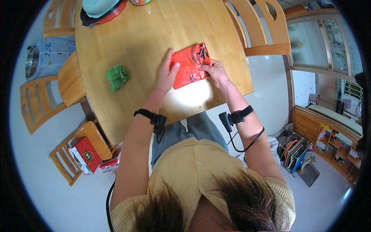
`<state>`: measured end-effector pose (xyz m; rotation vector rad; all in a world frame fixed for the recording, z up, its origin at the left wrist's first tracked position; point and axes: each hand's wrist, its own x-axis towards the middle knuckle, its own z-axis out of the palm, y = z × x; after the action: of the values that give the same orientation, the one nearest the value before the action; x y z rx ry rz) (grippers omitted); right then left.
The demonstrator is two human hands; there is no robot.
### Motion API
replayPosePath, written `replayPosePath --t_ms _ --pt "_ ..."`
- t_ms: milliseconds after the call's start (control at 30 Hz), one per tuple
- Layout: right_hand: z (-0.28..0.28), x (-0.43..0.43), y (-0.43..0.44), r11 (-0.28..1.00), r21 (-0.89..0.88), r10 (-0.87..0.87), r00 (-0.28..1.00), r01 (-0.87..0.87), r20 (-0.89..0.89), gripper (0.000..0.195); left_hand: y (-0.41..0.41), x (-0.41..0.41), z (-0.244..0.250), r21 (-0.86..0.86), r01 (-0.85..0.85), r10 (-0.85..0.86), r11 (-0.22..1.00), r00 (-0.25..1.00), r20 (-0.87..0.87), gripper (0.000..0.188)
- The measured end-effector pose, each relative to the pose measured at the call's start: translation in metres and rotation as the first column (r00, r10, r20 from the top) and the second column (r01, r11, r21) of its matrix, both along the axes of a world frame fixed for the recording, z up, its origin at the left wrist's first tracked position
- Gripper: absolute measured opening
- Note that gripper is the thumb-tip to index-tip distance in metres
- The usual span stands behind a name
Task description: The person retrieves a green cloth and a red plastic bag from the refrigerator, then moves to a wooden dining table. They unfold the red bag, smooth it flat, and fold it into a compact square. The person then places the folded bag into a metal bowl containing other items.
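A red plastic bag (185,68), folded into a flat packet with black writing and a printed round pattern, lies between my hands over the wooden table (139,37). My right hand (216,71) grips its right edge, thumb on top and the fingers underneath. At its left edge is my left hand (168,72), the thumb at the border and the fingers stretched along the side; whether it pinches the bag cannot be told. A crumpled green cloth (117,77) rests on the table to the left of my hands.
A pale green basket (100,7) sits in a black and red tray (111,17) at the table's far left, with a can (140,1) beside it. Wooden chairs (269,49) flank the table. A red box (88,155) rests on a chair at the lower left.
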<state>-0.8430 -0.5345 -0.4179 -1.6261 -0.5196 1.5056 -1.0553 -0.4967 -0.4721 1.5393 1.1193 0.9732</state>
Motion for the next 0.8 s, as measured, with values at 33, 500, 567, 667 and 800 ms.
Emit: replayPosePath --t_ms 33,500,567,667,800 --pt "0.007 0.003 0.002 0.999 0.041 0.026 0.999 -0.028 0.046 0.022 0.004 -0.008 -0.002 0.008 -0.039 0.039 0.999 0.999 0.008 0.057" --pt "0.051 -0.012 -0.041 0.452 -0.026 -0.265 -0.162 -0.892 0.951 0.024 0.0 -0.027 0.08 0.538 0.474 -0.077 0.696 0.795 -0.601 0.072" --pt "0.027 -0.014 -0.057 0.461 -0.092 -0.156 -0.183 -0.883 0.971 0.028 -0.009 -0.029 0.065 0.505 0.608 -0.104 0.613 0.696 -0.711 0.061" --pt "0.008 -0.018 -0.069 0.449 -0.088 -0.088 -0.142 -0.889 0.986 0.027 -0.017 -0.03 0.035 0.491 0.71 -0.138 0.505 0.628 -0.766 0.043" --pt "-0.004 -0.008 -0.076 0.447 -0.013 0.061 0.016 -0.894 0.998 0.038 -0.016 -0.034 0.005 0.499 0.688 -0.261 0.527 0.69 -0.675 0.033"
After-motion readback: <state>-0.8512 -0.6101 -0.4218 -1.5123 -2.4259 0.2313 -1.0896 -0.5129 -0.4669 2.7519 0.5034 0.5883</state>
